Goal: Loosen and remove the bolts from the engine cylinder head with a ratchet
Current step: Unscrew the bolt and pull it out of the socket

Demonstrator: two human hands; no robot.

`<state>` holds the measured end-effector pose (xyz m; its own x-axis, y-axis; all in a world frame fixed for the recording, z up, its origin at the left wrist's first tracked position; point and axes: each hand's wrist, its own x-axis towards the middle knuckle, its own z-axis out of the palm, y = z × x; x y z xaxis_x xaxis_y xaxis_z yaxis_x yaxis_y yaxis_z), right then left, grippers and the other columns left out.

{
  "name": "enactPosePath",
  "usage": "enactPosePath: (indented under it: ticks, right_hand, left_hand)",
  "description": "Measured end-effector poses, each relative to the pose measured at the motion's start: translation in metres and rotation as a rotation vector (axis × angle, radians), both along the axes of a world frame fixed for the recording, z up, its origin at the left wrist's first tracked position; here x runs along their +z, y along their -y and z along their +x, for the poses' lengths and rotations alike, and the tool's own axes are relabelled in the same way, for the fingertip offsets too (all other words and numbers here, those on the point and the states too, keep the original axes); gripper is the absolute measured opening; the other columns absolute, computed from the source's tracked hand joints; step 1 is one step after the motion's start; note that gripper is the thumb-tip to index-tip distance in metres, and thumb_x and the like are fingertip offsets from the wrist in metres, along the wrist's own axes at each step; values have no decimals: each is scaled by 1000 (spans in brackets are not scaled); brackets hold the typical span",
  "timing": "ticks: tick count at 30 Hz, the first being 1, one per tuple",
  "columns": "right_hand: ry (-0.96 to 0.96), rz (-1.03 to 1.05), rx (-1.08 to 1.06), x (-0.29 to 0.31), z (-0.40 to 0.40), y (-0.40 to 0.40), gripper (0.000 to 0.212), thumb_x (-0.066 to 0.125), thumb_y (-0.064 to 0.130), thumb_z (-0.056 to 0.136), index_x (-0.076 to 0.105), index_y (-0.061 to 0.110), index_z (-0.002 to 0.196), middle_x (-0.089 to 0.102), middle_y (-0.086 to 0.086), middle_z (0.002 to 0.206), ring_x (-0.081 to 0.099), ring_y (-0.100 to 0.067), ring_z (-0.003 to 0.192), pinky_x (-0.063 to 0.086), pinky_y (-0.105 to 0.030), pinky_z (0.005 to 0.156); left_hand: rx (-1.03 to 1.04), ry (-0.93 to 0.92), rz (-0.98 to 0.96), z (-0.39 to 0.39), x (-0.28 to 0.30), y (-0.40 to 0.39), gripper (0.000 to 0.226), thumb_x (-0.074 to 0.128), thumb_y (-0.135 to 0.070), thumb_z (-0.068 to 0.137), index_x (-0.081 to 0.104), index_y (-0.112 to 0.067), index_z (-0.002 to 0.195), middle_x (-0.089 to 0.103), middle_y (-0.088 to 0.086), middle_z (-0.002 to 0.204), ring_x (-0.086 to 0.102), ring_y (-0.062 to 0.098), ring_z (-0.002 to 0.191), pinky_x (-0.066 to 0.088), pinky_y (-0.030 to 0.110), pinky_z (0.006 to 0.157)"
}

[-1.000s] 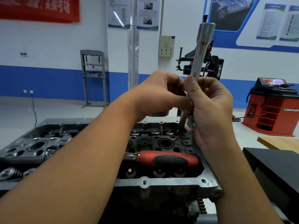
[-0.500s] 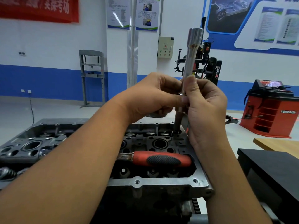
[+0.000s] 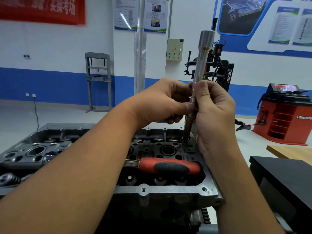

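The grey engine cylinder head (image 3: 162, 191) lies below my arms. A long silver socket extension (image 3: 203, 53) stands almost upright, its lower end in a bolt hole (image 3: 185, 137) at the head's far right. My left hand (image 3: 158, 103) pinches the shaft from the left. My right hand (image 3: 214, 114) grips it from the right, thumb against the metal. The ratchet, with its red and black handle (image 3: 170, 167), lies flat across the head; neither hand touches it. Whether a bolt is on the shaft's lower end is hidden.
A black box (image 3: 285, 179) stands close at the right, with a wooden tabletop (image 3: 287, 151) behind it. A red wheel balancer (image 3: 285, 114) and a tyre machine (image 3: 217, 70) stand farther back. A valve spring (image 3: 9, 179) lies at the left edge of the head.
Both hands stay on the extension. Its top has tilted a little more upright. The view has shifted slightly right. The ratchet has not moved.
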<state>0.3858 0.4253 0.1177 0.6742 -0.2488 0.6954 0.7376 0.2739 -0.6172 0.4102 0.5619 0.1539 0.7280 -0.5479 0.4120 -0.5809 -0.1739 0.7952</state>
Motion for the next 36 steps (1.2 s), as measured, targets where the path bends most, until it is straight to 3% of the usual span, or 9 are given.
enactPosePath:
  ticks: [4, 6, 9, 11, 15, 21, 27, 31, 36]
  right_hand:
    - [4, -31, -58, -2, 2, 2, 12, 72, 14, 96, 64, 12, 88, 70, 8, 68, 68, -7, 59, 55, -23, 51]
    - [17, -70, -104, -2, 4, 3, 12, 71, 14, 97, 65, 11, 87, 70, 8, 69, 69, -8, 65, 58, -26, 56]
    - [-6, -60, -51, -3, 5, 2, 19, 63, 20, 102, 69, 11, 87, 72, -2, 79, 72, -23, 78, 65, -51, 72]
    - [-26, -38, -10, -3, 3, 1, 20, 60, 22, 104, 69, 12, 89, 73, -4, 82, 73, -28, 82, 63, -60, 76]
    - [-58, 18, -42, 1, 3, 0, 13, 66, 22, 100, 63, 13, 91, 69, 8, 71, 69, -14, 68, 60, -34, 60]
    - [-17, 12, -44, -8, -1, 6, 16, 78, 19, 86, 65, 11, 88, 72, 5, 71, 72, -13, 67, 58, -27, 58]
    - [-62, -41, -95, -8, 5, 6, 10, 65, 16, 102, 67, 12, 92, 68, 6, 74, 65, -11, 68, 57, -25, 61]
    - [-107, 6, -46, -6, 3, 5, 28, 57, 18, 106, 72, 18, 82, 71, -1, 74, 67, -17, 67, 61, -39, 59]
    - [-50, 4, -93, -5, -1, 6, 22, 80, 40, 82, 72, 25, 68, 68, 1, 66, 67, -19, 61, 62, -48, 56]
  left_hand:
    - [63, 55, -15, -3, 0, 1, 32, 83, -8, 86, 71, 3, 114, 71, 29, 93, 55, 28, 77, 40, 38, 59]
    - [16, 47, 7, -5, 0, 1, 29, 80, -10, 90, 73, -2, 117, 72, 29, 108, 66, 39, 88, 52, 48, 77]
    - [-67, -4, 26, -4, -1, 1, 27, 63, -8, 102, 67, -1, 128, 71, 28, 121, 68, 47, 115, 52, 61, 105]
    - [-92, -30, -4, -3, -1, 1, 28, 58, -2, 104, 64, 1, 131, 71, 27, 119, 72, 42, 110, 57, 53, 100]
    - [-26, 43, 29, -3, 0, 2, 30, 71, -6, 96, 66, 0, 126, 73, 26, 111, 76, 29, 90, 63, 48, 87]
    - [62, 164, 78, -3, 0, 7, 25, 80, -10, 89, 76, -3, 113, 75, 22, 102, 63, 16, 75, 54, 35, 69]
    - [-39, 13, 33, -7, 0, 3, 26, 63, -8, 101, 69, 3, 124, 71, 29, 118, 72, 36, 106, 58, 53, 99]
    - [44, 56, 38, -6, 1, 4, 24, 72, -8, 94, 71, 1, 116, 75, 16, 96, 72, 26, 88, 60, 46, 89]
    - [94, 115, 29, -6, 2, 4, 37, 88, -12, 78, 73, 4, 107, 73, 25, 92, 63, 19, 72, 54, 40, 69]
